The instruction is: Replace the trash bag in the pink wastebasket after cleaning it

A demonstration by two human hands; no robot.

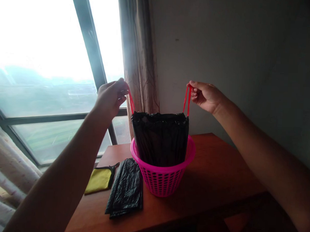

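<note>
In the head view, a black bag [160, 142] stands upright with its mouth pointing up and its top edge running left to right; its lower part sits inside a pink basket [163, 181], whose front wall hides much of it, so its long axis is hard to tell. The left hand [112, 95] pinches 1 red drawstring loop [131, 100] and the right hand [203, 96] pinches the other, fingers closed and both loops drawn up taut above the bag's 2 top corners. Counted: 1 bag in the basket, 2 loops, 1 basket, 1 dark folded plastic bundle [127, 188] and 1 yellow cloth item [98, 181] with dark edging. The bundle lies just left of the basket on the reddish table [219, 166], the yellow item beyond it. The left forearm crosses in front of the window [43, 73]; 2 curtains [137, 43] hang beside the panes.
</note>
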